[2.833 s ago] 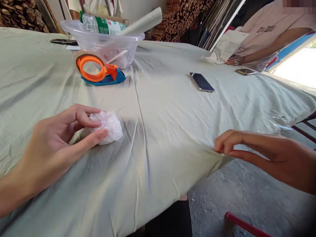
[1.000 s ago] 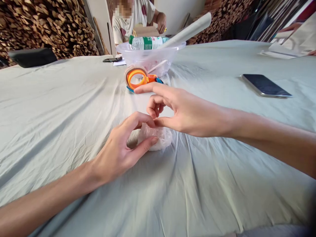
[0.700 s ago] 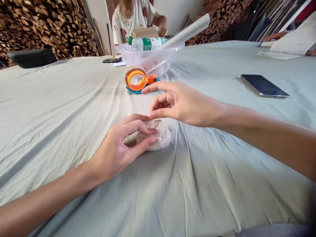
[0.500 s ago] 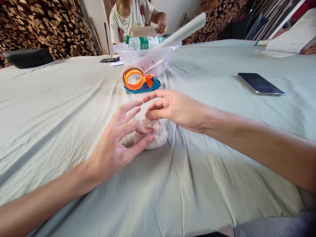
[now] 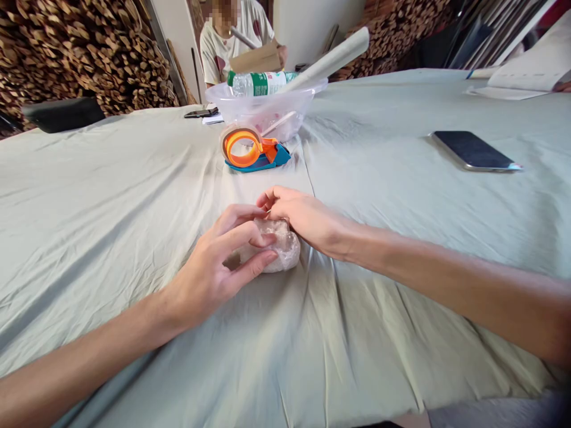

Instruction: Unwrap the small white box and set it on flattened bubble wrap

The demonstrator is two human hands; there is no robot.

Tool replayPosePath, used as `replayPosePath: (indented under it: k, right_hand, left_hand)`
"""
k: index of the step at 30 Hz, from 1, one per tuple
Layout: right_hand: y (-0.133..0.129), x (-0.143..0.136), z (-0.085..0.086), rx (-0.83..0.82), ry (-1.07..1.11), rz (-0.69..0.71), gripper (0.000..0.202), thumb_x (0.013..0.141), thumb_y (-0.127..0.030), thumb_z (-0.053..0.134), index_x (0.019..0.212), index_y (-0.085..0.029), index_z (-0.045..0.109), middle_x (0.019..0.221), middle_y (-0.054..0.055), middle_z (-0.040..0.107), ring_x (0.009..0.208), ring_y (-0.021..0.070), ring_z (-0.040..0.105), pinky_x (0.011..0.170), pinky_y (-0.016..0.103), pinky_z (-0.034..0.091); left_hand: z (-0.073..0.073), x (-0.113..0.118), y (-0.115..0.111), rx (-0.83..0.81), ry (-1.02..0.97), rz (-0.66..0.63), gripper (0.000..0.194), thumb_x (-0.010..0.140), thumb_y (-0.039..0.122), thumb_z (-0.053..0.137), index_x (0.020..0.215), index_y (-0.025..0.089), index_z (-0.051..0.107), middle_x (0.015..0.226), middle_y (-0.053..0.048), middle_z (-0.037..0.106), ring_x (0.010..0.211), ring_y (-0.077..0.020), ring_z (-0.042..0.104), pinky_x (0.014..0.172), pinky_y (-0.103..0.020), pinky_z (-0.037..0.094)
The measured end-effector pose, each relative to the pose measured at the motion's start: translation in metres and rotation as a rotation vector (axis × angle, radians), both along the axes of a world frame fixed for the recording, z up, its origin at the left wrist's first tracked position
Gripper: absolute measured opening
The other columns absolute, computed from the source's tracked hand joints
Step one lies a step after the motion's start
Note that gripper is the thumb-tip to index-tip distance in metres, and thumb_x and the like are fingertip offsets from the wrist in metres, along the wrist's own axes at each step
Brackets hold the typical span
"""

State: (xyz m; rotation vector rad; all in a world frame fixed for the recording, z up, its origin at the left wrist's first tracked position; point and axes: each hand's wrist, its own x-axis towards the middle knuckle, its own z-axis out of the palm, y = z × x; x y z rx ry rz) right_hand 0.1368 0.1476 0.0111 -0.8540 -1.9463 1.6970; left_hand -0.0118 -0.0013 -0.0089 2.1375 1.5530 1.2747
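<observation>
The left hand (image 5: pixel 205 261) holds the plastic bundle (image 5: pixel 288 251) on the tabletop (image 5: pixel 401 196), fingers narrow around it. The right hand (image 5: pixel 306 217) curls at its far edge; whether it pinches, I cannot tell. Seemingly the bundle is being adjusted, which next calls for steady holding.

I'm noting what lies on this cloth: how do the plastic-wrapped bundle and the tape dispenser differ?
The plastic-wrapped bundle is whitish; the tape dispenser is orange and blue. The bundle is a rounded lump, while the dispenser has an open ring above a flat base. The left grip holds the bundle; no hand touches the dispenser. Both rest on the pale green cloth.
</observation>
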Motion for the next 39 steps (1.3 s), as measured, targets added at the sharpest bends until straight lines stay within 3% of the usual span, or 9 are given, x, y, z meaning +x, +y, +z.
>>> replayPosePath:
  k: [5, 9, 12, 15, 18, 27, 30, 35, 39]
  right_hand:
    - [0.001, -0.002, -0.005, 0.058, 0.025, 0.02, 0.031, 0.073, -0.013, 0.057, 0.102, -0.021, 0.065, 0.103, 0.002, 0.07, 0.088, 0.0182, 0.062, 0.077, 0.032, 0.047]
    - [0.003, 0.006, -0.008, 0.143, 0.094, 0.008, 0.017, 0.097, -0.022, 0.055, 0.111, -0.021, 0.062, 0.121, 0.006, 0.07, 0.101, 0.0194, 0.065, 0.088, 0.034, 0.052]
    - [0.008, 0.021, -0.007, 0.581, 0.26, 0.075, 0.019, 0.112, -0.034, 0.049, 0.117, -0.022, 0.062, 0.128, 0.009, 0.071, 0.117, 0.0229, 0.067, 0.103, 0.04, 0.054]
    - [0.015, 0.036, -0.002, 1.138, 0.394, 0.218, 0.016, 0.114, -0.03, 0.051, 0.124, -0.022, 0.061, 0.132, 0.012, 0.073, 0.129, 0.0263, 0.067, 0.112, 0.046, 0.052]
    - [0.019, 0.043, -0.001, 1.387, 0.414, 0.355, 0.027, 0.108, -0.024, 0.054, 0.135, -0.021, 0.057, 0.138, 0.014, 0.073, 0.134, 0.0289, 0.067, 0.113, 0.049, 0.052]
    - [0.023, 0.038, -0.012, 1.199, 0.316, 0.463, 0.045, 0.109, -0.038, 0.061, 0.149, -0.018, 0.05, 0.143, 0.017, 0.07, 0.133, 0.0284, 0.069, 0.113, 0.048, 0.054]
    - [0.023, 0.039, -0.014, 1.104, 0.255, 0.487, 0.05, 0.11, -0.042, 0.061, 0.152, -0.018, 0.049, 0.144, 0.017, 0.07, 0.128, 0.0279, 0.071, 0.113, 0.049, 0.056]
    - [0.028, 0.038, -0.015, 1.109, 0.312, 0.482, 0.058, 0.113, -0.056, 0.063, 0.154, -0.018, 0.051, 0.144, 0.018, 0.07, 0.131, 0.0286, 0.07, 0.113, 0.05, 0.057]
    - [0.031, 0.041, -0.012, 1.202, 0.417, 0.474, 0.035, 0.115, -0.048, 0.06, 0.136, -0.021, 0.069, 0.151, 0.018, 0.067, 0.146, 0.0296, 0.065, 0.122, 0.051, 0.052]
  left_hand:
    - [0.003, -0.003, 0.003, -0.049, -0.01, -0.006, 0.016, 0.108, 0.028, 0.074, 0.097, 0.024, 0.064, 0.138, -0.006, 0.077, 0.138, -0.0225, 0.074, 0.113, -0.036, 0.061]
    - [0.008, -0.006, 0.006, -0.083, -0.012, 0.01, 0.018, 0.105, 0.031, 0.077, 0.097, 0.023, 0.063, 0.13, -0.007, 0.08, 0.13, -0.0219, 0.076, 0.104, -0.032, 0.06]
    - [0.01, -0.007, 0.008, -0.117, -0.049, 0.022, 0.021, 0.102, 0.032, 0.08, 0.095, 0.023, 0.063, 0.122, -0.005, 0.079, 0.126, -0.0205, 0.075, 0.103, -0.031, 0.057]
    - [0.01, -0.003, 0.009, -0.143, -0.139, 0.015, 0.027, 0.103, 0.036, 0.08, 0.09, 0.023, 0.06, 0.119, -0.004, 0.076, 0.115, -0.0182, 0.073, 0.096, -0.029, 0.056]
    - [0.01, 0.002, 0.009, -0.146, -0.204, 0.003, 0.028, 0.106, 0.036, 0.074, 0.087, 0.023, 0.059, 0.108, -0.001, 0.07, 0.1, -0.0154, 0.066, 0.088, -0.029, 0.053]
    - [0.012, 0.002, 0.011, -0.202, -0.311, 0.035, 0.026, 0.1, 0.038, 0.082, 0.087, 0.023, 0.065, 0.101, -0.002, 0.073, 0.108, -0.0215, 0.073, 0.092, -0.035, 0.054]
    - [0.008, 0.001, 0.008, -0.196, -0.322, 0.061, 0.025, 0.098, 0.042, 0.086, 0.102, 0.024, 0.068, 0.107, -0.002, 0.074, 0.11, -0.0219, 0.072, 0.093, -0.036, 0.057]
    - [0.003, -0.001, 0.003, -0.194, -0.355, 0.055, 0.05, 0.098, 0.049, 0.089, 0.132, 0.028, 0.06, 0.137, -0.006, 0.071, 0.128, -0.0247, 0.073, 0.098, -0.037, 0.064]
    - [0.001, -0.002, 0.0, -0.25, -0.346, 0.07, 0.071, 0.099, 0.05, 0.087, 0.152, 0.031, 0.045, 0.137, -0.008, 0.071, 0.125, -0.0253, 0.076, 0.096, -0.039, 0.067]
